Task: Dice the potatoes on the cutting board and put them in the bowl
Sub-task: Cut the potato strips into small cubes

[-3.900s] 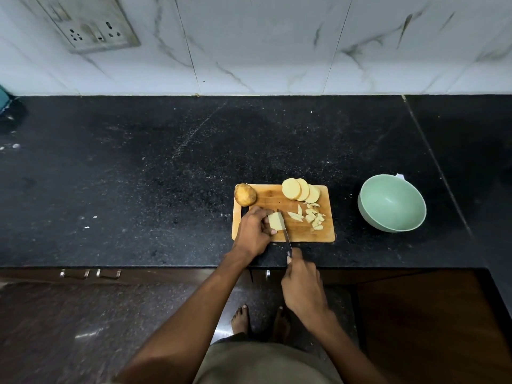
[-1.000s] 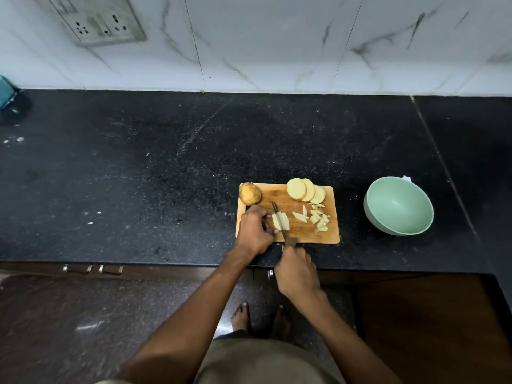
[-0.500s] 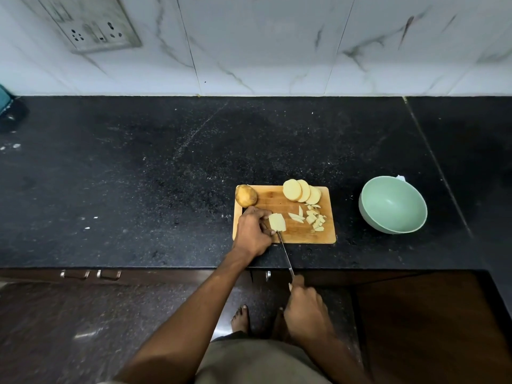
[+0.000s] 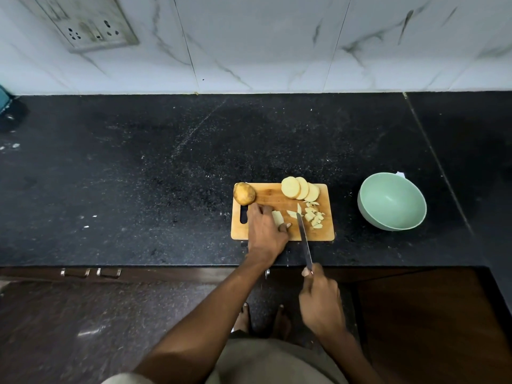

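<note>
On cutting board (image 4: 279, 202), potato piece (image 4: 277, 217) is pinched by L hand (image 4: 264, 231); knife (image 4: 304, 239) is gripped by R hand (image 4: 321, 303), w/ bowl (image 4: 392, 202) nearby.

- My left hand (image 4: 265, 230) covers most of the potato piece (image 4: 277, 217) it holds on the cutting board (image 4: 279, 200); I see only a pale edge.
- My right hand (image 4: 321, 300) hides the handle of the knife (image 4: 304, 239) completely.
- The cut bits (image 4: 314, 216) are too small for me to count or judge their shape.
- A dark object (image 4: 8, 112) at the counter's far left is cut off by the edge; I cannot identify it.
- The wall socket plate (image 4: 88, 23) is cropped at the top.
</note>
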